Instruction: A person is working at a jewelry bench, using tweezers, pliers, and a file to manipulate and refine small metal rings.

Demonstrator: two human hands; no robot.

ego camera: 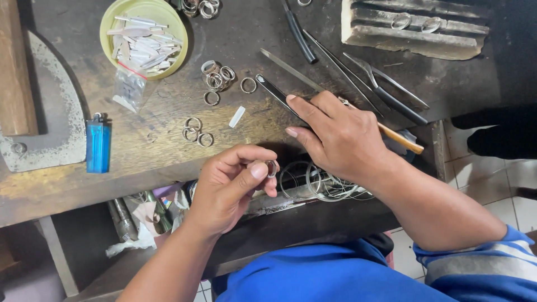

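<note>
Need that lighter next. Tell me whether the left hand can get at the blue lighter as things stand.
Probably not at once: the left hand pinches a small ring. The path to the blue lighter across the workbench looks free.

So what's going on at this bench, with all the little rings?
A person at a worn wooden workbench pinches a small metal ring between thumb and fingers of the left hand. The right hand rests on a wooden-handled file lying on the bench. Loose rings lie scattered nearby, beside a blue lighter and a green dish of metal strips.
</note>
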